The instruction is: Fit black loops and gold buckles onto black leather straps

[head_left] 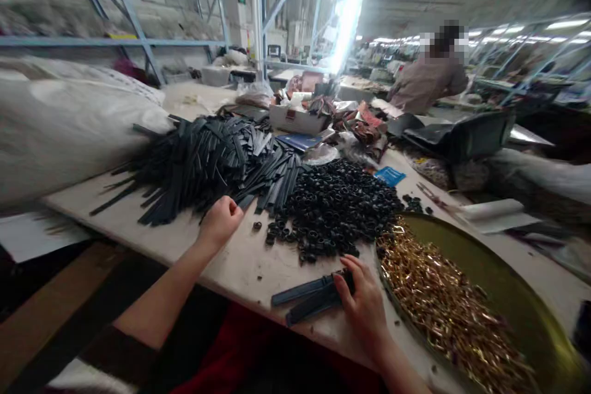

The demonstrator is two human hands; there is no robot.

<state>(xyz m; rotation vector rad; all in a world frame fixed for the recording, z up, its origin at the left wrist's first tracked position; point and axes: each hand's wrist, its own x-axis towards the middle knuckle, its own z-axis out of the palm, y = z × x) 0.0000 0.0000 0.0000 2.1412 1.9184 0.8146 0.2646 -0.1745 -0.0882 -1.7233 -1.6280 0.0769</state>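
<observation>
My left hand (222, 220) is closed at the near edge of a big heap of dark strips (207, 148). What its fingers hold, if anything, is hidden. A short strip end (246, 201) shows just beside the knuckles. My right hand (364, 295) curls around the ends of a few dark strips (309, 298) lying at the table's front edge, thumb and fingers on either side. Its fingertips come close to a pile of small black loops (341, 203). One single loop (257, 226) sits apart, between the two hands.
A round golden tray (517, 301) full of gold metal pieces (443, 295) stands at the right. A large white sack (69, 129) borders the left. Behind the heaps are a box (295, 120) of scraps and a blue packet (390, 176). A person (427, 80) stands farther back.
</observation>
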